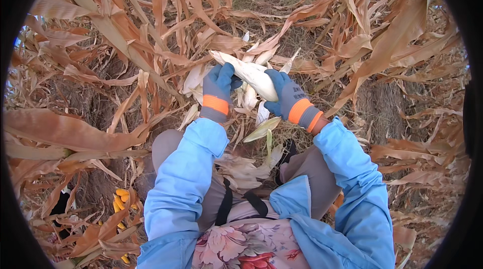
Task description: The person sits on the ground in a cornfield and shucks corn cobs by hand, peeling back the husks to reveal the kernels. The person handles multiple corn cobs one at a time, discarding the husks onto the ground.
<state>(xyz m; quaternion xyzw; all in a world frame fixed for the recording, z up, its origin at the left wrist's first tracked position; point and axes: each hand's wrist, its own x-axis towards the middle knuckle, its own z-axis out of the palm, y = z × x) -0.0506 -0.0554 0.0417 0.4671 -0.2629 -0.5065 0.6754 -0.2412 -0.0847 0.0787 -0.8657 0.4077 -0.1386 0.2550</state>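
Both my hands wear blue-and-grey work gloves with orange cuffs. Between them lies an ear of corn in its pale husk, tilted from upper left to lower right. My left hand grips its narrower upper-left end. Around the thicker lower-right end my right hand is closed, with writing on the back of that glove. Beneath the ear, more pale husked ears partly show. A loose greenish husk leaf lies just below my right hand.
Several bare yellow corn cobs lie on the ground at lower left. Dry corn stalks and broad brown leaves crowd both sides. Peeled husks are heaped between my knees. At far left a dark object is partly hidden by leaves.
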